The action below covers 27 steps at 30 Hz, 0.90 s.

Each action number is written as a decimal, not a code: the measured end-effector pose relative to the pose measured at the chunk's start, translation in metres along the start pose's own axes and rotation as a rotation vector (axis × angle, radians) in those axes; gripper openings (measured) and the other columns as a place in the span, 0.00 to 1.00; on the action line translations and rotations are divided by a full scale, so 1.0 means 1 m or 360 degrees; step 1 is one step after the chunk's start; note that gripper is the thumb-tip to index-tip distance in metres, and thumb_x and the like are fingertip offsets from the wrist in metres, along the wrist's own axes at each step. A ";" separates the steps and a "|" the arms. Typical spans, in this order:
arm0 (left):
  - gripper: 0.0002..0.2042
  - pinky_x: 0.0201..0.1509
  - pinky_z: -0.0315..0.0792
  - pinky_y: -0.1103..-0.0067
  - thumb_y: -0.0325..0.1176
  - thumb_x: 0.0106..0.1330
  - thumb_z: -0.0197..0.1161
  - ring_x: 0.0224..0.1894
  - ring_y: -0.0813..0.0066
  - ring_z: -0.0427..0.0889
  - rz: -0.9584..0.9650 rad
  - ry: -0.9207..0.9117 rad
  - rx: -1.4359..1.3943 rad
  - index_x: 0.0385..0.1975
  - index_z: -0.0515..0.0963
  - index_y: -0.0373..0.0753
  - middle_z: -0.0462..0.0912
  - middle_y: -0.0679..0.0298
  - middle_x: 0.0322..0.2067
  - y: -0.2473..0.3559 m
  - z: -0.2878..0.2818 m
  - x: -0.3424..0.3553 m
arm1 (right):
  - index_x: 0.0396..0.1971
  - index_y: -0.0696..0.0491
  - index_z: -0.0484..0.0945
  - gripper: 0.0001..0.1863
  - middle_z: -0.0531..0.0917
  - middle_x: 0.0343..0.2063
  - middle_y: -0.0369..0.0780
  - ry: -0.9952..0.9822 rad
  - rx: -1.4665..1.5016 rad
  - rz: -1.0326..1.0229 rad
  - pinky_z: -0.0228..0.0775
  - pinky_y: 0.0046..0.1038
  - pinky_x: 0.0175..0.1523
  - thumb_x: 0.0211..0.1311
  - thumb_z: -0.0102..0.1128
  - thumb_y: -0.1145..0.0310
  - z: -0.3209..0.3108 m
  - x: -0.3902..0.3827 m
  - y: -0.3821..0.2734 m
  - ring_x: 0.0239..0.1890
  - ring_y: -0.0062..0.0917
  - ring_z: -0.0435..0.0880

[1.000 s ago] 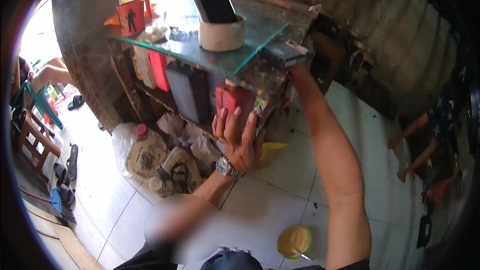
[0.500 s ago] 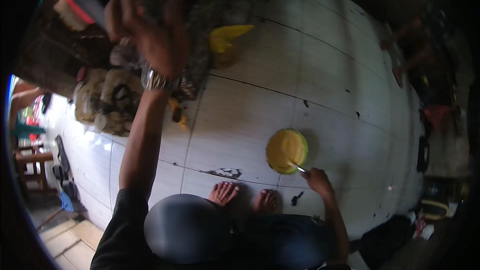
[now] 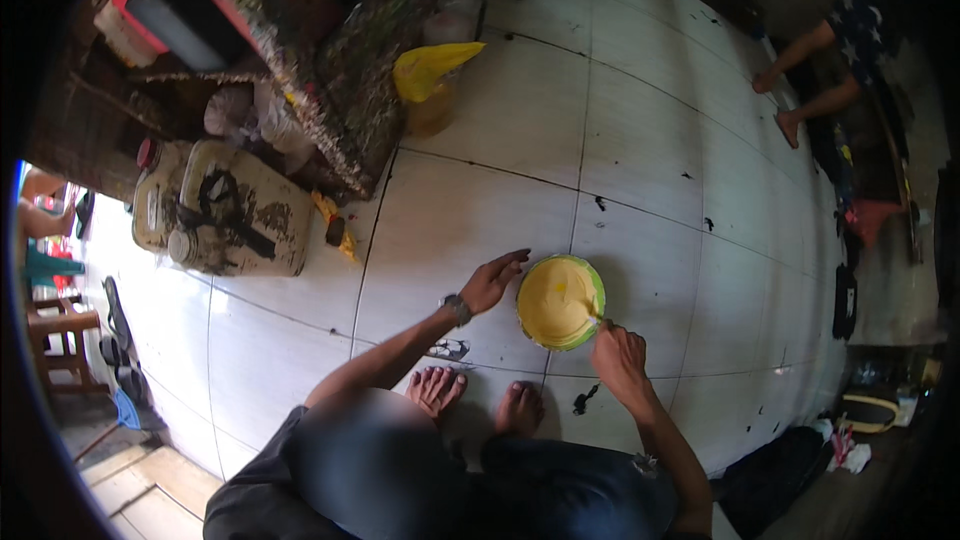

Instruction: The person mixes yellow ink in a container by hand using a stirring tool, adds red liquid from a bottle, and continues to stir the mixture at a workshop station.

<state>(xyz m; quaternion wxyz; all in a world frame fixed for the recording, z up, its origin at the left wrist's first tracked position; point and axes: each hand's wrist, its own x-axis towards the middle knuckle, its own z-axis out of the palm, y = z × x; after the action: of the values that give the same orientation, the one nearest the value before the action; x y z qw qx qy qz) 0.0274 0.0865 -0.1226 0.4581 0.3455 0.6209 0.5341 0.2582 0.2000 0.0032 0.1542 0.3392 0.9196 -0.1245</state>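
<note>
A bowl of thick yellow mixture [image 3: 548,292] with a green rim rests on the tiled floor in front of my feet [image 3: 432,388]. My right hand [image 3: 620,358] is closed on a short-handled stirring tool [image 3: 596,320], whose end is in the mixture at the bowl's right side; the tool's head is mostly hidden. My left hand [image 3: 493,278], with a watch at the wrist, hovers just left of the bowl, fingers apart and reaching toward its rim, holding nothing I can see.
Stained jerrycans [image 3: 250,220] and a yellow bag [image 3: 435,68] lie by a cluttered wooden shelf [image 3: 335,140] at upper left. Another person's legs [image 3: 842,90] are at upper right. Sandals [image 3: 118,345] and a wooden chair [image 3: 62,335] are at left; dark cloth [image 3: 760,470] lies at lower right.
My view has swung down from the shelf to the floor. My right hand left the shelf for the tool in the bowl; my left hand has come down from the shelf to beside the bowl.
</note>
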 end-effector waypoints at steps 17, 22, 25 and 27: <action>0.35 0.71 0.57 0.70 0.60 0.74 0.34 0.65 0.62 0.69 -0.0433 -0.0589 -0.0399 0.61 0.70 0.33 0.74 0.55 0.61 0.004 -0.004 0.060 | 0.28 0.61 0.75 0.08 0.78 0.16 0.51 0.0509 0.0292 -0.0072 0.72 0.44 0.28 0.64 0.54 0.72 0.043 0.011 0.000 0.22 0.48 0.81; 0.35 0.71 0.57 0.70 0.60 0.74 0.33 0.64 0.62 0.70 -0.0488 -0.0612 -0.0495 0.60 0.72 0.33 0.75 0.55 0.60 0.000 -0.008 0.059 | 0.26 0.60 0.74 0.08 0.79 0.17 0.51 0.0429 0.0377 -0.0180 0.72 0.43 0.27 0.64 0.53 0.72 0.050 0.006 0.006 0.21 0.49 0.80; 0.35 0.71 0.57 0.70 0.59 0.75 0.32 0.64 0.62 0.70 -0.0463 -0.0599 -0.0461 0.60 0.72 0.34 0.75 0.55 0.59 0.002 -0.010 0.056 | 0.26 0.59 0.73 0.08 0.79 0.17 0.50 0.0424 0.0302 -0.0135 0.72 0.43 0.27 0.64 0.54 0.72 0.046 0.008 0.012 0.21 0.48 0.80; 0.34 0.72 0.56 0.71 0.58 0.75 0.32 0.65 0.63 0.69 -0.0471 -0.0604 -0.0390 0.60 0.72 0.34 0.74 0.55 0.60 0.004 -0.010 0.056 | 0.26 0.59 0.73 0.07 0.79 0.18 0.49 0.0293 0.0481 -0.0192 0.73 0.42 0.28 0.62 0.54 0.73 0.046 0.004 0.010 0.21 0.47 0.81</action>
<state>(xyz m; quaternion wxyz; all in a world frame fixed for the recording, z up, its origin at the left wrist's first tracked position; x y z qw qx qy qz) -0.0010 0.1350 -0.1300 0.6779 0.2868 0.4983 0.4582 0.2716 0.1945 -0.0422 0.0092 0.3128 0.9193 -0.2386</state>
